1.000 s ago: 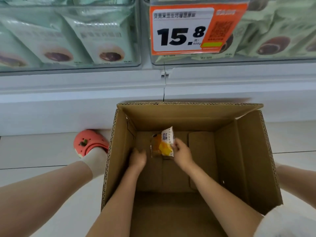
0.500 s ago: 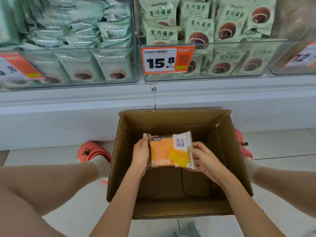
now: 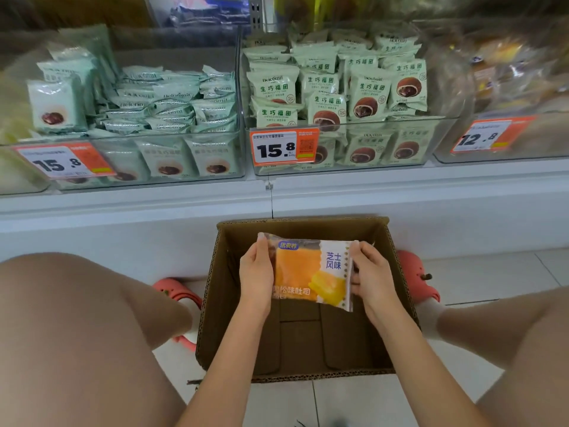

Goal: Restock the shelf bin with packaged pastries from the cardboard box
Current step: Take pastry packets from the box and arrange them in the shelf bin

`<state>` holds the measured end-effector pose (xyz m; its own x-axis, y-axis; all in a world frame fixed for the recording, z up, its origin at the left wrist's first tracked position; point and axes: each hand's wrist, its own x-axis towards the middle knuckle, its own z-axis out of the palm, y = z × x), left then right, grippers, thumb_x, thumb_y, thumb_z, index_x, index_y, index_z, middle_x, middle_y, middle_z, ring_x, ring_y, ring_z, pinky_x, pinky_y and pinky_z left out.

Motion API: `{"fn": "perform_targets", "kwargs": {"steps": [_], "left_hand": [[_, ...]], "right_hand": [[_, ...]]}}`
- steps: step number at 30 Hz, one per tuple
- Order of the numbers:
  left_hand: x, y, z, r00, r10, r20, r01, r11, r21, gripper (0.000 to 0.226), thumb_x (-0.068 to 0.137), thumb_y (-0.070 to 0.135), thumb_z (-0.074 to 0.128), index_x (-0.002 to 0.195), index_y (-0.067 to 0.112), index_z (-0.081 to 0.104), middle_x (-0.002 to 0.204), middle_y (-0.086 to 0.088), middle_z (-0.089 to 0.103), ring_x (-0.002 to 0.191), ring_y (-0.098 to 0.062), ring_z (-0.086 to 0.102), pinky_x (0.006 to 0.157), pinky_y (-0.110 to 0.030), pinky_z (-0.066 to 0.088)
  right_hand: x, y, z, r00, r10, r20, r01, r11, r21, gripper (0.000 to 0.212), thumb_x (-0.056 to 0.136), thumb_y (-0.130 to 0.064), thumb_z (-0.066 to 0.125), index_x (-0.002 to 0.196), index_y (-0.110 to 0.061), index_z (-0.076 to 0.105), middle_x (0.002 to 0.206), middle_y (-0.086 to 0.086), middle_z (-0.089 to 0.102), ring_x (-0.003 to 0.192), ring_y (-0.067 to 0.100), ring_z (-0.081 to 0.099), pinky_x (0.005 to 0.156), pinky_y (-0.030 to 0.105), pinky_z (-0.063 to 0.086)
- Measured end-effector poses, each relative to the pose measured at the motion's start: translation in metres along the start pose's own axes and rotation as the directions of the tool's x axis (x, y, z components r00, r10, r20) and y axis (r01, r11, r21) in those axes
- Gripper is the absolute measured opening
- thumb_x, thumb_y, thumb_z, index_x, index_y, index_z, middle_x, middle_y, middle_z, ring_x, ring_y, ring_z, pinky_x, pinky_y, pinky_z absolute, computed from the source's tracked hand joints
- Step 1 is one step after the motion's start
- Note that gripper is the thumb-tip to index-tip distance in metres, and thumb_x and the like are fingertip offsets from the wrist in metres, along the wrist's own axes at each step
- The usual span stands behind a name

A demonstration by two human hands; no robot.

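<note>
Shelf bins of clear plastic run across the top of your view, packed with pale green pastry packs, with orange price tags (image 3: 284,147) clipped on their fronts. Below them, on the tiled floor (image 3: 480,272) between your knees, sits the open box (image 3: 221,291), and it looks empty as far as its bottom shows.

You hold the pack (image 3: 309,269) above the box mouth, flat side toward you. Your left hand (image 3: 256,274) grips its left end, thumb on the front and fingers behind. Your right hand (image 3: 374,274) pinches the right end by the crimped seal, fingers curled around the edge.

Judging by the slack film and the sliced bread or cake pictured on it, the pack is probably light and soft, so it needs little force. The film is glossy and likely slick, and it will crinkle and give under your fingers. Squeeze the middle and you may crush the pastry inside. The sealed ends are the firmer places to hold, as you do now, though a seal alone may slide out of a loose pinch. For one hand, take it across the short width with thumb on one face and fingers spread on the other.

Which bin takes this pack is unclear; the bin at far right (image 3: 505,140) is too blurred to read.
</note>
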<state>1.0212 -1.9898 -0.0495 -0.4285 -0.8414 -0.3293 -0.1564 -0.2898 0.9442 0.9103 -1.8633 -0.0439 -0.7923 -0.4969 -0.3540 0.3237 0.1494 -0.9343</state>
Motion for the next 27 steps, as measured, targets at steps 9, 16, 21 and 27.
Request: {"fn": "perform_targets", "kwargs": {"steps": [9, 16, 21, 27], "left_hand": [[-0.027, 0.137, 0.022, 0.948, 0.301, 0.104, -0.288, 0.950, -0.122, 0.041, 0.101, 0.034, 0.037, 0.085, 0.006, 0.063, 0.067, -0.005, 0.066, 0.058, -0.014, 0.063, 0.055, -0.025, 0.050], [-0.045, 0.275, 0.055, 0.706, 0.702, 0.088, -0.707, 0.706, 0.043, 0.045, 0.102, 0.035, 0.036, 0.071, 0.021, 0.065, 0.059, 0.009, 0.063, 0.057, -0.009, 0.059, 0.051, -0.017, 0.042], [-0.006, 0.361, 0.072, 0.120, 0.967, 0.224, -0.835, -0.024, 0.550, 0.048, 0.100, 0.037, 0.028, 0.120, 0.014, 0.064, 0.126, -0.002, 0.062, 0.126, -0.020, 0.048, 0.101, -0.035, 0.039], [0.067, 0.412, 0.105, -0.027, 0.907, 0.420, -0.511, -0.373, 0.774, 0.052, 0.096, 0.034, 0.031, 0.142, 0.013, 0.044, 0.151, -0.010, 0.036, 0.143, -0.025, 0.023, 0.118, -0.046, 0.008]], "right_hand": [[-0.012, -0.114, -0.004, 0.974, -0.177, 0.143, 0.167, 0.983, 0.083, 0.015, 0.091, -0.024, 0.059, 0.104, -0.019, 0.065, 0.096, 0.003, 0.074, 0.088, 0.018, 0.071, 0.073, 0.038, 0.059], [-0.015, -0.262, -0.033, 0.852, -0.520, 0.053, 0.509, 0.848, 0.146, 0.017, 0.084, -0.027, 0.063, 0.098, -0.018, 0.067, 0.100, 0.010, 0.072, 0.088, 0.021, 0.068, 0.076, 0.041, 0.058], [0.000, -0.372, -0.065, 0.694, -0.709, -0.123, 0.719, 0.692, 0.068, 0.013, 0.085, -0.038, 0.064, 0.086, -0.025, 0.065, 0.091, -0.002, 0.071, 0.092, 0.027, 0.065, 0.080, 0.045, 0.053], [0.038, -0.478, -0.068, 0.537, -0.826, -0.174, 0.806, 0.563, -0.182, 0.017, 0.098, -0.029, 0.049, 0.107, -0.016, 0.055, 0.095, -0.004, 0.063, 0.083, 0.008, 0.059, 0.073, 0.019, 0.049]]}}
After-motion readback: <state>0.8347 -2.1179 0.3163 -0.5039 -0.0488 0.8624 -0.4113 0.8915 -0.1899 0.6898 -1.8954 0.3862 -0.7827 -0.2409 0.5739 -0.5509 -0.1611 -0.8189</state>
